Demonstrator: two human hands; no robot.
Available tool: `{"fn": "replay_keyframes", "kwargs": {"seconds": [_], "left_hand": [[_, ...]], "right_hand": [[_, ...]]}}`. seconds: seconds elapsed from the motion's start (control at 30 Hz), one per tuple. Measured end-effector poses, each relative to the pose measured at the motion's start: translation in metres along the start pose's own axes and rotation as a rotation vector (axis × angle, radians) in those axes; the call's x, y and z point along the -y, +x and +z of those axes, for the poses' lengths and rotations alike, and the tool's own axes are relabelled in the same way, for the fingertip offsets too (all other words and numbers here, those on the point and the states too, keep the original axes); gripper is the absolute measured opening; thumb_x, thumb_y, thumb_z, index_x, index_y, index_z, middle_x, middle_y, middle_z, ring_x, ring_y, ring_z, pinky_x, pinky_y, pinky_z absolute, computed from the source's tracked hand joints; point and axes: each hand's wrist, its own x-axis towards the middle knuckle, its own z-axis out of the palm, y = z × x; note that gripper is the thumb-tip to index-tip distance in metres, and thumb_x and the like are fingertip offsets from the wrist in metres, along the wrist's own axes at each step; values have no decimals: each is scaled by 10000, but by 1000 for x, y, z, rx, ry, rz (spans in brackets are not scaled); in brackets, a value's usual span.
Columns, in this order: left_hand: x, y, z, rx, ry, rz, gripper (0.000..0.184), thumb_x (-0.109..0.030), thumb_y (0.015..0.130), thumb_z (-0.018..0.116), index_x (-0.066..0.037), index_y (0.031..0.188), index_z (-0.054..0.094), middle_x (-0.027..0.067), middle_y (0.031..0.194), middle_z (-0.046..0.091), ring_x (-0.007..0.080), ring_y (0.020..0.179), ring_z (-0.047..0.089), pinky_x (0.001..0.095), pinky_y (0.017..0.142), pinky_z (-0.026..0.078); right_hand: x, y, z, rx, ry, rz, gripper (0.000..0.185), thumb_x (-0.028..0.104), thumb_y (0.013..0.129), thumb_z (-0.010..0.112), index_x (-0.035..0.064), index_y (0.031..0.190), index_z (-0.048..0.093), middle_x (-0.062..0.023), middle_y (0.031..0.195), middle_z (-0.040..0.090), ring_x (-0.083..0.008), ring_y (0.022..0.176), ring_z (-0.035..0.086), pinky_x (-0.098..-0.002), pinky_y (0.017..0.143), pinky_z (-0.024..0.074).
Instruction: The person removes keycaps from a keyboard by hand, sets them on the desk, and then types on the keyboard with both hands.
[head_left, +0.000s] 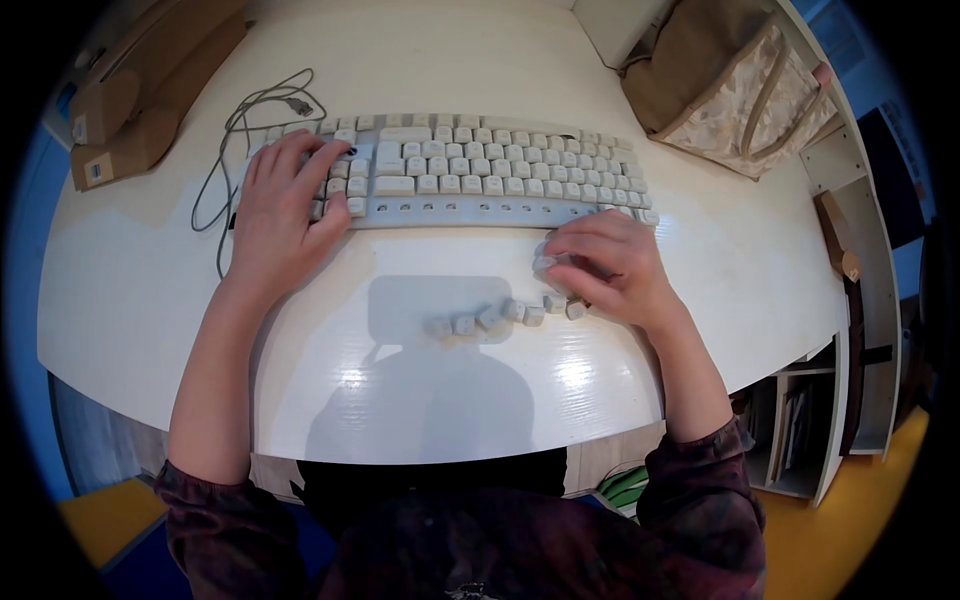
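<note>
A white keyboard [450, 165] lies across the table. Bare switch sockets [430, 207] show along its near row, where no keycaps sit. My left hand [285, 205] rests with fingers stretched over the keyboard's left block of keys, hiding part of it. Just below the keyboard's right part, my right hand [610, 265] is closed with a pale keycap [545, 263] at its fingertips. Several loose keycaps [488, 318] lie in an uneven row on the table, the rightmost of them close under my right hand.
A grey USB cable [235, 125] is coiled behind the keyboard's left end. Brown cardboard pieces [130, 125] stand at the far left, and a brown and patterned bag [740, 100] sits at the back right. The white table [450, 400] has a curved front edge near my body.
</note>
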Motion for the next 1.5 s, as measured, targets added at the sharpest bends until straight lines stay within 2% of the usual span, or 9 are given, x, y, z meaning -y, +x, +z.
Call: {"fn": "replay_keyframes", "kwargs": {"seconds": [0.07, 0.17, 0.2, 0.4, 0.8, 1.2, 1.3, 1.4, 1.5], "left_hand": [[1, 0, 1, 0, 8, -4, 507, -198, 896, 588, -101, 1393, 598, 152, 1436, 533, 362, 1393, 448, 468, 1187, 348], [2, -1, 0, -1, -4, 7, 508, -202, 897, 590, -103, 1395, 597, 155, 1438, 533, 362, 1397, 445, 468, 1187, 348], [3, -1, 0, 3, -6, 7, 508, -204, 897, 591, -103, 1395, 597, 157, 1437, 533, 362, 1398, 444, 468, 1188, 347], [5, 1, 0, 13, -11, 5, 507, -217, 901, 591, -99, 1394, 598, 157, 1435, 536, 361, 1399, 444, 470, 1189, 346], [7, 0, 4, -20, -2, 9, 500, -203, 906, 597, -100, 1396, 598, 149, 1426, 540, 359, 1381, 458, 467, 1181, 353], [12, 1, 6, -29, -34, 31, 485, -200, 915, 614, -107, 1391, 607, 149, 1411, 549, 360, 1361, 473, 462, 1171, 361], [11, -1, 6, -43, -32, 28, 483, -211, 918, 611, -107, 1389, 609, 151, 1412, 549, 360, 1369, 467, 460, 1174, 358], [9, -1, 5, -37, -26, 11, 482, -222, 921, 607, -110, 1390, 607, 152, 1416, 546, 358, 1378, 461, 459, 1177, 355], [9, 0, 5, -24, -6, 4, 483, -225, 921, 604, -112, 1391, 604, 151, 1423, 543, 357, 1383, 457, 458, 1179, 354]], "right_hand": [[-10, -4, -8, -53, 59, 45, 146, 144, 867, 788, 43, 973, 776, -90, 946, 747, -237, 859, 708, -361, 799, 556], [-23, -10, -20, -267, 140, 446, 229, 134, 875, 778, 37, 1082, 780, -120, 1215, 713, -246, 1009, 694, -383, 849, 580], [-34, -15, -27, -163, 207, 562, 350, 148, 867, 797, 52, 1201, 764, -124, 1433, 614, -296, 1254, 608, -415, 1002, 543], [-50, -18, -25, -5, 216, 489, 464, 170, 861, 816, 100, 1312, 732, -99, 1519, 570, -320, 1513, 379, -448, 1234, 328], [-58, -25, -9, -40, -36, 372, 371, 215, 962, 731, 133, 1324, 732, -78, 1484, 616, -329, 1463, 457, -425, 1190, 394], [-52, -14, -1, -236, -119, 333, 225, 214, 1022, 649, 68, 1128, 783, -109, 1231, 747, -315, 1248, 642, -391, 1028, 508], [-49, -9, -3, -344, -321, 156, 179, 165, 1004, 664, 33, 1043, 778, -124, 1120, 766, -298, 1084, 688, -377, 953, 533], [-29, -13, 4, -271, 50, 348, 122, 114, 963, 697, 14, 991, 762, -124, 996, 767, -265, 888, 691, -353, 831, 554], [-12, -4, 2, -114, 52, 220, 117, 106, 908, 757, 12, 976, 756, -110, 889, 748, -231, 775, 675, -332, 714, 544]]}}
